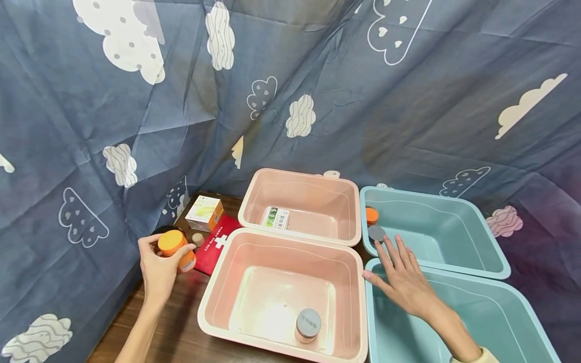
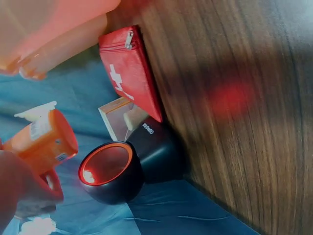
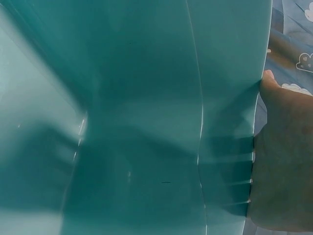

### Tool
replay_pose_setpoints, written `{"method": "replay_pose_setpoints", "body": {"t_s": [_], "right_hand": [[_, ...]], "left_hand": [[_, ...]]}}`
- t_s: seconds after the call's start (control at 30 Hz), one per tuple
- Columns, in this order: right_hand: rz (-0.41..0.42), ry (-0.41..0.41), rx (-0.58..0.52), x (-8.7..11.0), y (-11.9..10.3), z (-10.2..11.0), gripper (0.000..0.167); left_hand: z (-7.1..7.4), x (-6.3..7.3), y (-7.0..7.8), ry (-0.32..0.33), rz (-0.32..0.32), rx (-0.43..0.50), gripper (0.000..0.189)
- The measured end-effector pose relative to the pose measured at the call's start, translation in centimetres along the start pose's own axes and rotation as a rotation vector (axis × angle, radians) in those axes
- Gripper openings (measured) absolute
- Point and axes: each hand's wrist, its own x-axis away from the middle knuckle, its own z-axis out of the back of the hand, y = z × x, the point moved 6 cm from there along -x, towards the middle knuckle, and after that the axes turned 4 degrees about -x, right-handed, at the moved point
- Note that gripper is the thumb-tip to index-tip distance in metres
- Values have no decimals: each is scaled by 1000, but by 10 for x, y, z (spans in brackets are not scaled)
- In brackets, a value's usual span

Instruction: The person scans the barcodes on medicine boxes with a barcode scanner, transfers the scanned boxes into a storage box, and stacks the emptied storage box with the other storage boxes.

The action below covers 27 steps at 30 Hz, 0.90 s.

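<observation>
My left hand (image 1: 158,269) grips an orange jar with an orange lid (image 1: 171,242) at the table's left side, thumb and fingers round it. The left wrist view shows the same orange jar (image 2: 46,139), tilted. Behind it stand round black containers (image 2: 159,152), mostly hidden by my hand in the head view. A red first aid pouch (image 1: 217,246) lies just right of the jar. My right hand (image 1: 404,285) is spread, fingers extended, over the adjoining rims of two blue bins. Whether it rests on them I cannot tell. A grey-lidded jar (image 1: 375,235) lies by its fingertips.
Two pink bins stand in the middle: the near one (image 1: 211,307) holds a grey-lidded jar (image 1: 308,323), the far one (image 1: 247,206) a small box (image 1: 276,218). In the far blue bin (image 1: 492,242) is an orange lid (image 1: 371,216). A white-and-orange box (image 1: 204,213) stands back left.
</observation>
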Motion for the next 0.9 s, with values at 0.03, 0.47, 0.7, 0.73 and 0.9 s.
{"method": "replay_pose_setpoints", "body": {"t_s": [0.03,0.47,0.7,0.73,0.9], "right_hand": [[-4,-3,-3,0,-1,1,92],[-23,-14,5,-1,-4,1,92],[-39,-39,18,0,-5,2,93],[-36,-33,14,0,-4,1,92],[-8,-16,30,-1,1,-1,91]], "left_hand": [[0,1,-1,18,6,-23,78],[-2,3,-2,84,-25,-98,86],[-7,-4,-6,-236,-74,137,61],[-8,-6,-6,-319,-108,173,59],[-9,-10,-2,-694,-341,258,64]]}}
